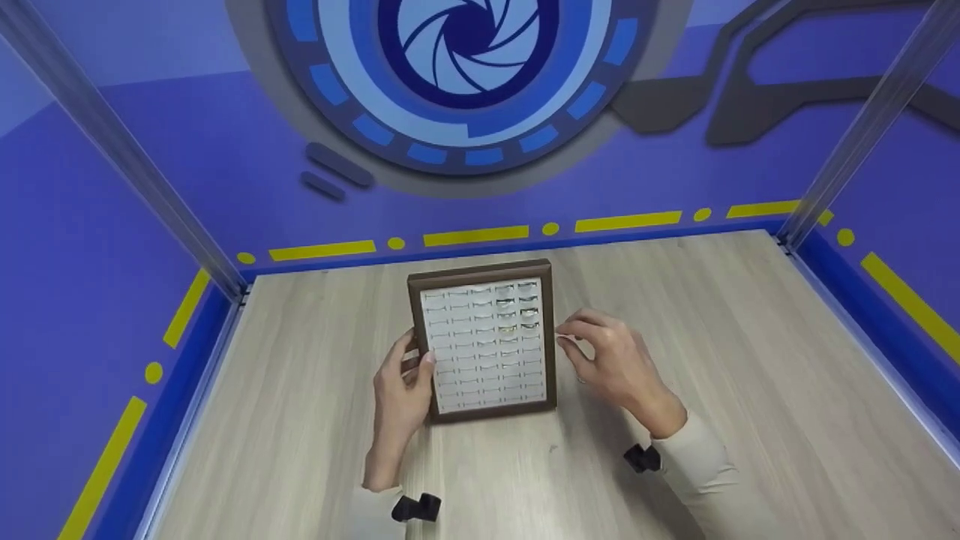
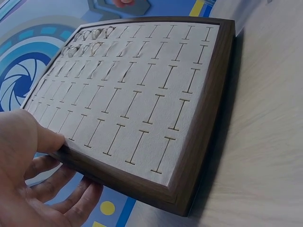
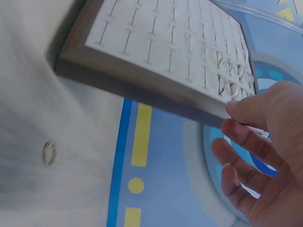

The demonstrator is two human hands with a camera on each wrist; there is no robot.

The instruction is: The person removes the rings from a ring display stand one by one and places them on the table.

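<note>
A ring display tray [image 1: 487, 360] with a dark wooden frame and a white slotted pad stands tilted up on the table. Several rings [image 1: 529, 311] sit in slots near its upper right corner. My left hand [image 1: 405, 382] grips the tray's left side, thumb on the front edge and fingers behind. My right hand [image 1: 611, 356] is beside the right edge, with thumb and index fingertips right at the frame and the other fingers loosely bent. No ring shows between them in the right wrist view. A loose gold-coloured ring [image 3: 49, 152] lies on the table near the tray.
The light wood-grain table [image 1: 315, 420] extends around the tray. Blue printed panels [image 1: 180, 165] with yellow marks enclose it at the back and sides, joined by metal corner posts [image 1: 127, 150]. A black strap mount [image 1: 416, 508] is on each wrist.
</note>
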